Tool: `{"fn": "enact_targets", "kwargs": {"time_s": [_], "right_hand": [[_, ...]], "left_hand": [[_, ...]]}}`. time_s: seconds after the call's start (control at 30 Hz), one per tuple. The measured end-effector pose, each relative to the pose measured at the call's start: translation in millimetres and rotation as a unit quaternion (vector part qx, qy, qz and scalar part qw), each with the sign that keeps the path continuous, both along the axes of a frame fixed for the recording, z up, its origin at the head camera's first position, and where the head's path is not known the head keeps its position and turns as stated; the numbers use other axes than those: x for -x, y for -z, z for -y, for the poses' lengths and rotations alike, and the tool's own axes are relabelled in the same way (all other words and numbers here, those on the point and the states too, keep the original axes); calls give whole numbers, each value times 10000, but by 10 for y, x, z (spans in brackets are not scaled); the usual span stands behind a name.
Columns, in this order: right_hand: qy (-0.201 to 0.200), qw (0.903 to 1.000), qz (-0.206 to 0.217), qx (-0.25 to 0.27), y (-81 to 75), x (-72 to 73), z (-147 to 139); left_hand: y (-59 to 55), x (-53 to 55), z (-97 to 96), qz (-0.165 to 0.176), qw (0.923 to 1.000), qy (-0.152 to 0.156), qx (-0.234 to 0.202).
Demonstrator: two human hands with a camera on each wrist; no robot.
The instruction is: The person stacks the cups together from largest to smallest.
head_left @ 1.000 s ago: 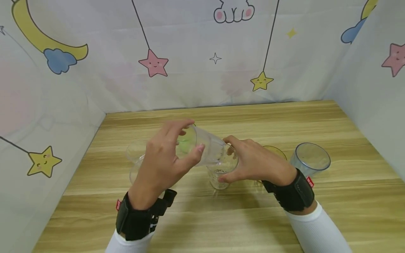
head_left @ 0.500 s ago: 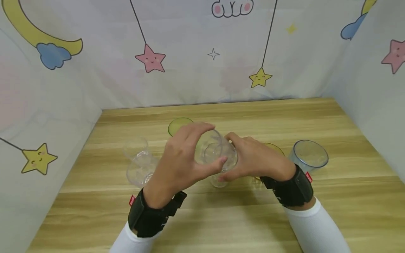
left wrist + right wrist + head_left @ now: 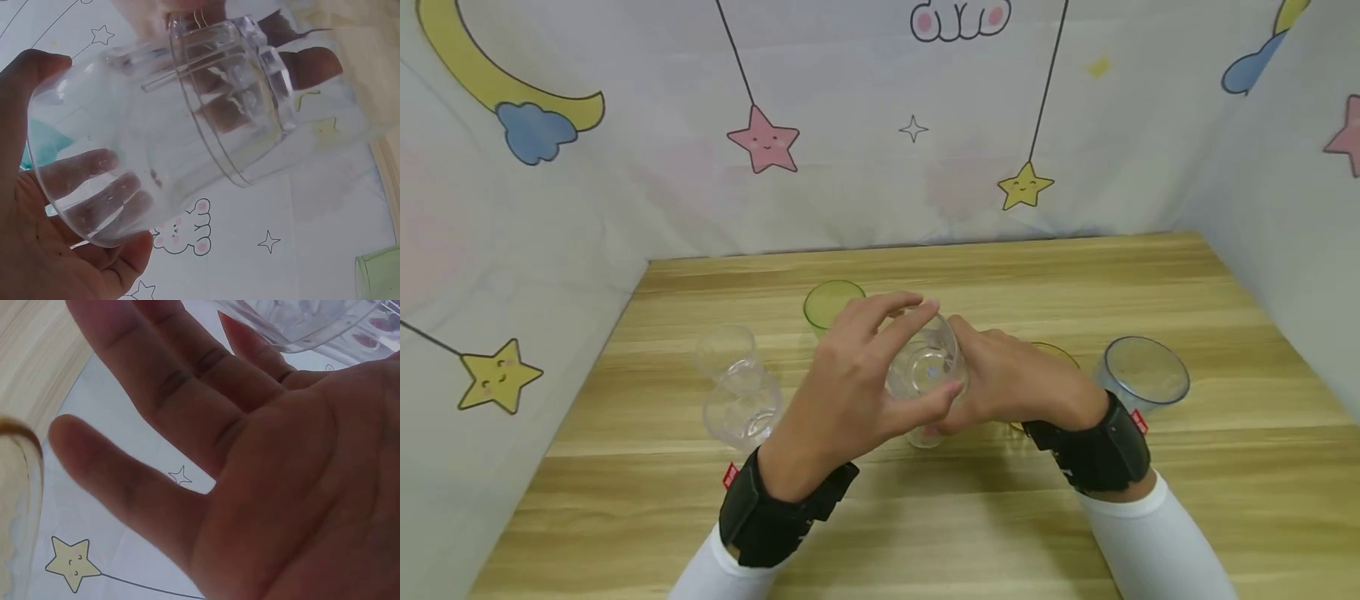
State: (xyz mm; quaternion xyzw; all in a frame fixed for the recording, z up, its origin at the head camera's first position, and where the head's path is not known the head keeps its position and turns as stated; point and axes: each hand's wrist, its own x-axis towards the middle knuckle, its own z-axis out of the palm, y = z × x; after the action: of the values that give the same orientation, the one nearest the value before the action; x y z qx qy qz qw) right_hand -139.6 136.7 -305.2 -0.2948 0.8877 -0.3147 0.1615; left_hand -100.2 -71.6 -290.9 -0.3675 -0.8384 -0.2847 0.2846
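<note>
In the head view, the inner clear cup (image 3: 928, 367) is in the middle of the frame, tipped so that we look into its mouth. The left hand (image 3: 857, 375) is bent in a wide curve round its side and holds it near the rim. The right hand (image 3: 1022, 379), just right of the middle, grips the outer clear cup (image 3: 923, 437), whose bottom shows below. Two more clear cups (image 3: 741, 408) are at the left of the frame, a green cup (image 3: 832, 304) is above the middle, and a yellow cup (image 3: 1058, 352) and a blue-rimmed cup (image 3: 1146, 371) are at the right. They are on the wooden table (image 3: 917, 542).

In the left wrist view, the inner clear cup fills the middle, with its bottom end inside the outer clear cup. The left hand wraps its mouth end at the left. The cup looks light, stiff and slippery. It could be glass or plastic; I cannot tell, so it might crack. The side just under the rim looks best to hold.

In the right wrist view, part of a clear cup is at the upper right. The right hand looks half open, with two fingers spread apart, and its grip is hidden here.
</note>
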Motion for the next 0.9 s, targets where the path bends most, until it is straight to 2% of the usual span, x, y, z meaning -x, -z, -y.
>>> {"fn": "enact_targets", "kwargs": {"time_s": [0.2,0.3,0.47,0.7,0.9], "right_hand": [[-60,9998,-182,-45,-18,-28,-4],[-111,9999,-102,20,-17,-29,-2],[-262,9993,187,187,-3,-19,15],[-391,9989,110,217,-8,27,12],[-357,9992,157,42,-25,25,-19]], "left_hand": [[-3,3,-35,-6,9998,-32,178],[0,3,-37,15,9998,-56,205],[56,11,-35,134,9991,-107,381],[121,50,-47,250,9989,-91,395],[188,70,-53,420,9980,-49,473]]}}
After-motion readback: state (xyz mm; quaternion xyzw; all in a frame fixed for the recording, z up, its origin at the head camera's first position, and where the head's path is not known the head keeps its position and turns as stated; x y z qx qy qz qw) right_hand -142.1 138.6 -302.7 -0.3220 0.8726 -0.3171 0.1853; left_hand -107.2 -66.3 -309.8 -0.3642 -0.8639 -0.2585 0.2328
